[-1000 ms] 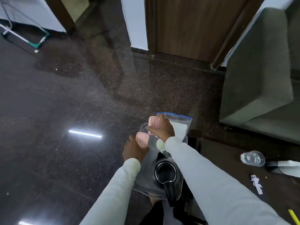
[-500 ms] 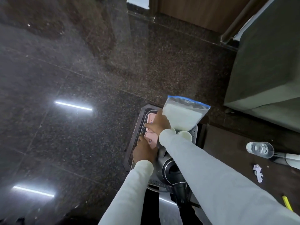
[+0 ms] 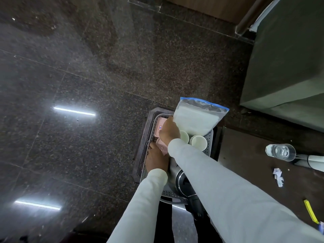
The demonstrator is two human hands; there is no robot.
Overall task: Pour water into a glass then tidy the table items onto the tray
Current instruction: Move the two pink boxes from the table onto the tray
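1. Head view: both hands reach into the tray [image 3: 209, 143].
2. Left hand [image 3: 156, 159] and right hand [image 3: 169, 131] each rest on a pink box [image 3: 159, 127]; grip unclear.
3. Glass [image 3: 280, 152] stands on the worktop [image 3: 245, 163].

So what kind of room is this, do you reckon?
Probably a living room or hotel room: polished dark stone floor, a grey upholstered sofa, and a low dark table with a water glass.
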